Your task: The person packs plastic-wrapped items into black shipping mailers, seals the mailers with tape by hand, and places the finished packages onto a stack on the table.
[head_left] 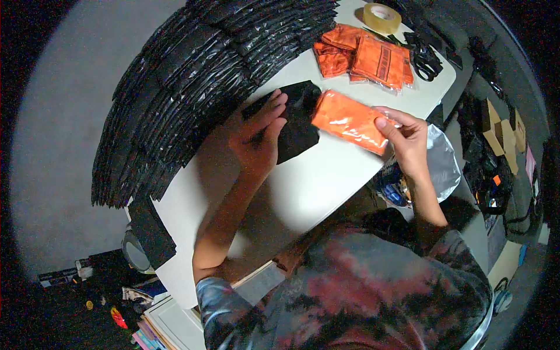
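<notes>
My right hand (410, 140) pinches one end of an orange packet (349, 121) in clear plastic, thumb on top. The packet's far end is over the right edge of a flat black plastic bag (300, 125) lying on the white table. My left hand (262, 133) is over the left part of that bag, fingers stretched out and thumb apart. Whether its fingertips press on the bag I cannot tell. Beyond the packet lies a pile of more orange packets (379, 61) in clear wrapping.
Stacked black plastic bags (216, 76) fan along the table's far left side. A tape roll (381, 18) and black-handled scissors (427, 64) are at the far right. A black folded piece (150, 230) sits at the left edge. Cardboard pieces (500, 134) are off to the right.
</notes>
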A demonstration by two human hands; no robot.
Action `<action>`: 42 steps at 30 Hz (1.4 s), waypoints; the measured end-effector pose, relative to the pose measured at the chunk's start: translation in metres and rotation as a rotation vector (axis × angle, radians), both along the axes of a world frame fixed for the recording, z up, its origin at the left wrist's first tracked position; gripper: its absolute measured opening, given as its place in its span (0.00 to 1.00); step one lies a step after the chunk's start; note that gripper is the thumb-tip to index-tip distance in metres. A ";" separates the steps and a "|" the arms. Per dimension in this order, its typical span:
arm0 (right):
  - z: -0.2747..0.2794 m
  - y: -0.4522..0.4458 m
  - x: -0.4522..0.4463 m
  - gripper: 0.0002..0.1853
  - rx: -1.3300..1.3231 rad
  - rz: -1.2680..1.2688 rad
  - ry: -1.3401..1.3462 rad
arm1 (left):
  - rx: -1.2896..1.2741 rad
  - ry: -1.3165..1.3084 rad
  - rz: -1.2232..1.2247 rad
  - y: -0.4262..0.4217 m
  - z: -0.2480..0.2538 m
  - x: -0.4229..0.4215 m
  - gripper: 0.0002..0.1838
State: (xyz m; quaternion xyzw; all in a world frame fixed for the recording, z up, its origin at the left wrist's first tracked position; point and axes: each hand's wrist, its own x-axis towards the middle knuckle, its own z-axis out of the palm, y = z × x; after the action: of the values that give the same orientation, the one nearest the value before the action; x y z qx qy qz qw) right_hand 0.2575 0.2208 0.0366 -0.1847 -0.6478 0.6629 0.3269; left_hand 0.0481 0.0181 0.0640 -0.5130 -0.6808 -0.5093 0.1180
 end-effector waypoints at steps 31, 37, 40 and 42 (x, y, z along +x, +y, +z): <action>-0.019 0.006 -0.008 0.14 0.223 -0.257 -0.008 | 0.273 -0.397 -0.154 -0.010 -0.029 -0.046 0.12; -0.005 0.012 -0.024 0.17 0.818 -0.268 -0.290 | 0.289 -0.381 -0.261 -0.008 -0.010 -0.037 0.12; 0.033 -0.009 -0.033 0.15 1.085 -0.238 -0.031 | 0.231 -0.385 -0.286 -0.009 -0.005 -0.034 0.12; 0.055 -0.022 -0.043 0.12 1.139 -0.096 0.165 | 0.201 -0.355 -0.308 -0.009 -0.008 -0.032 0.12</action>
State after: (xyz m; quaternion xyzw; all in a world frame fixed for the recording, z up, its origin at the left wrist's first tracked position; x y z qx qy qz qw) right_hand 0.2147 0.1984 0.0914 0.0436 -0.8658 0.2060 0.4539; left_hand 0.0166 0.0088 0.0565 -0.4988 -0.5507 -0.6685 -0.0318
